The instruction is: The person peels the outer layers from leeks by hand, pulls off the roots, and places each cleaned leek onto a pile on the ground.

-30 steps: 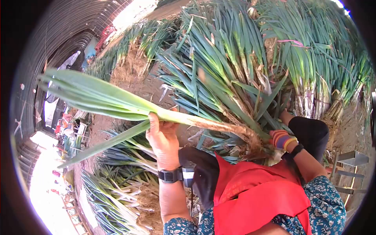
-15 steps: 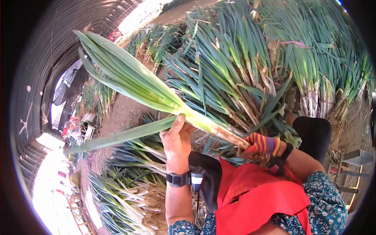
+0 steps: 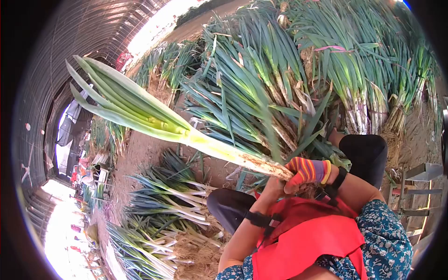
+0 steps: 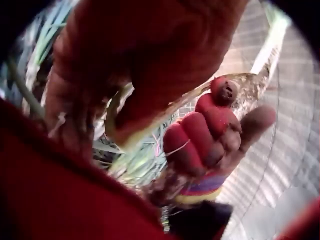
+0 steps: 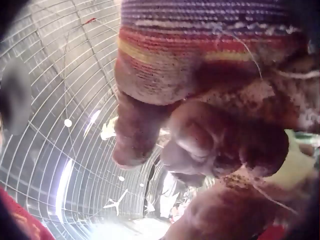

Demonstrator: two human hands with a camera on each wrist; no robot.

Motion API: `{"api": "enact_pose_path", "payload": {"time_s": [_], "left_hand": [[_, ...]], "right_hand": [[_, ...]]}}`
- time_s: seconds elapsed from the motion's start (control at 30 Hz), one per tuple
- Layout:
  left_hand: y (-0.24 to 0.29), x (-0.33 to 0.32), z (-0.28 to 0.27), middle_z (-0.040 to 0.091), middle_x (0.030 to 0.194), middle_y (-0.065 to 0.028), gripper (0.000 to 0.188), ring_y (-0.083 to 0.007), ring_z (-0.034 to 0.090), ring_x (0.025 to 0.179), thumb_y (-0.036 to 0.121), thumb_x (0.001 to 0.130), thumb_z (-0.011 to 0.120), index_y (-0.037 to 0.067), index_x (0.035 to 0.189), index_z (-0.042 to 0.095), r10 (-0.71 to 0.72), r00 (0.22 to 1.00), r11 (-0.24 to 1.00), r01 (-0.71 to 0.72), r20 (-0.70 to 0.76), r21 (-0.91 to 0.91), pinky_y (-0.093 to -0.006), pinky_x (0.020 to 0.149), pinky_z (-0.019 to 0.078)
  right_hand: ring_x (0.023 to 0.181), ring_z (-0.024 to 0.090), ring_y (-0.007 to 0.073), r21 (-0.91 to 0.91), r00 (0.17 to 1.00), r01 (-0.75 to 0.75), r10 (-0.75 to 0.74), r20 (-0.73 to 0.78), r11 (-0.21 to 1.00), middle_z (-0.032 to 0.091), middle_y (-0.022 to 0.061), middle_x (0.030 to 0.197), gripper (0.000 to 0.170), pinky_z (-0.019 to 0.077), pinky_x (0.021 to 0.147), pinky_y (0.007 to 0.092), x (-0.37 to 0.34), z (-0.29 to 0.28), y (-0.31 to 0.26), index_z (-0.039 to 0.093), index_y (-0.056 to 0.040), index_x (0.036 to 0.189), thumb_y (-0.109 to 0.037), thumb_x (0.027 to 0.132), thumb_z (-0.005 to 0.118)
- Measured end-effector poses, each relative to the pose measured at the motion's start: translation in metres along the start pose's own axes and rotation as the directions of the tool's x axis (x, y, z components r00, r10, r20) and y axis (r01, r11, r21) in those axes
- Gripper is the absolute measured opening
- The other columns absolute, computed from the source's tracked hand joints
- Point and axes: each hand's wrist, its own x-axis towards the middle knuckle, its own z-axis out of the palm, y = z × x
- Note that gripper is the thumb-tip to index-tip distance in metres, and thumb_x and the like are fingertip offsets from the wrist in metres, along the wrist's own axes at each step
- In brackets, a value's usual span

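Green-and-white long leek (image 3: 210,143) is slanting before the red cloth apron (image 3: 308,242), its leaves pointing to the head view's upper left. The right hand (image 3: 305,173), wearing 1 striped knitted glove (image 3: 318,171), is clamping its brown-stained lower end. The bare left hand (image 3: 274,187) is lying just beside; its grip I cannot tell.

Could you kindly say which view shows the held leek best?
The head view: it shows the leek from fanned leaves to soiled stem. The left wrist view catches some stem; the right wrist, perhaps a pale piece beside fingers.
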Motion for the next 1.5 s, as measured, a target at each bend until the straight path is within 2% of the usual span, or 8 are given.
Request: {"api": "enact_pose_path", "payload": {"time_s": [0.07, 0.23, 0.3, 0.37, 0.47, 0.67, 1.23, 1.5], "left_hand": [[0.001, -0.008, -0.003, 0.061, 0.079, -0.004, 0.019, -0.0144, 0.058, 0.061, 0.012, 0.084, 0.06, 0.004, 0.102, 0.057, -0.105, 0.984, 0.955, 0.14, -0.144, 0.262, -0.0296, 0.059, 0.0512], [0.122, -0.051, -0.031, 0.06, 0.104, -0.0098, 0.025, -0.0232, 0.057, 0.097, 0.01, 0.089, 0.057, 0.004, 0.113, 0.054, 0.536, 0.725, 0.838, -0.518, -0.432, 0.169, -0.0395, 0.092, 0.0444], [0.144, -0.056, -0.059, 0.06, 0.102, -0.0149, 0.031, -0.0313, 0.059, 0.096, 0.025, 0.092, 0.052, 0.002, 0.113, 0.05, 0.408, 0.826, 0.696, -0.557, -0.39, -0.452, -0.0509, 0.09, 0.0447], [0.128, -0.047, -0.08, 0.059, 0.1, -0.0161, 0.03, -0.0339, 0.06, 0.094, 0.024, 0.091, 0.053, 0.002, 0.111, 0.051, 0.295, 0.81, 0.792, -0.505, -0.507, -0.344, -0.0522, 0.089, 0.0454], [0.102, -0.039, -0.074, 0.06, 0.097, -0.0162, 0.027, -0.0324, 0.06, 0.093, 0.022, 0.09, 0.055, 0.001, 0.107, 0.052, 0.227, 0.778, 0.783, -0.503, -0.585, -0.365, -0.0518, 0.085, 0.0476], [0.088, -0.029, -0.046, 0.06, 0.093, -0.0128, 0.023, -0.0281, 0.062, 0.087, 0.018, 0.087, 0.061, 0.001, 0.102, 0.054, 0.174, 0.775, 0.79, -0.478, -0.608, -0.383, -0.0434, 0.076, 0.0517], [0.067, -0.043, -0.033, 0.061, 0.096, -0.0105, 0.024, -0.0213, 0.063, 0.081, 0.011, 0.086, 0.057, -0.001, 0.106, 0.054, 0.191, 0.775, 0.818, -0.465, -0.602, -0.338, -0.0339, 0.071, 0.0521], [0.059, -0.044, -0.055, 0.06, 0.106, -0.0103, 0.029, -0.0237, 0.061, 0.09, 0.017, 0.087, 0.058, 0.002, 0.112, 0.053, 0.22, 0.814, 0.913, -0.366, -0.538, -0.181, -0.0415, 0.076, 0.0524]], "right_hand": [[0.047, 0.044, 0.002, -0.043, 0.988, 0.09, -0.095, -0.125, 0.995, 0.052, -0.0048, 0.06, 0.025, 0.0299, 0.039, 0.0186, -0.001, -0.006, 0.005, 0.061, -0.0052, 0.089, -0.016, 0.072, 0.076], [0.051, 0.044, 0.0011, -0.351, 0.97, -0.015, -0.072, -0.233, 0.936, 0.054, -0.0059, 0.063, 0.028, 0.0302, 0.045, 0.0186, -0.018, -0.015, -0.006, 0.062, -0.0052, 0.094, -0.017, 0.072, 0.076], [0.055, 0.046, 0.003, -0.235, 0.987, -0.104, 0.072, -0.143, 0.966, 0.054, -0.0057, 0.064, 0.03, 0.0351, 0.048, 0.0203, -0.012, -0.026, 0.012, 0.063, -0.0041, 0.095, -0.019, 0.072, 0.077], [0.065, 0.058, 0.0143, -0.309, 0.991, -0.038, -0.004, -0.133, 0.95, 0.06, 0.0029, 0.07, 0.043, 0.0447, 0.058, 0.0281, 0.005, -0.045, 0.033, 0.061, -0.0024, 0.099, -0.03, 0.071, 0.077], [0.087, 0.06, 0.034, -0.981, 0.676, -0.024, -0.72, -0.158, 0.193, 0.062, 0.018, 0.089, 0.059, 0.0473, 0.074, 0.0403, 0.036, -0.036, 0.033, 0.057, -0.0012, 0.107, -0.043, 0.069, 0.074], [0.071, 0.057, 0.0343, -0.987, 0.524, 0.145, -0.841, 0.137, -0.071, 0.059, 0.0128, 0.082, 0.042, 0.0469, 0.066, 0.0377, 0.079, 0.022, -0.016, 0.056, -0.002, 0.106, -0.028, 0.075, 0.069], [0.066, 0.057, 0.0361, -0.81, 0.75, 0.193, -0.616, -0.242, 0.554, 0.057, 0.0192, 0.071, 0.012, 0.0445, 0.055, 0.0391, 0.086, 0.01, 0.009, 0.06, -0.0002, 0.088, -0.008, 0.079, 0.058], [0.064, 0.054, 0.0396, -0.959, 0.548, 0.165, -0.83, -0.107, 0.233, 0.055, 0.0202, 0.068, 0.01, 0.043, 0.055, 0.0437, 0.083, 0.01, 0.006, 0.057, 0.0006, 0.082, -0.009, 0.077, 0.059]]}}
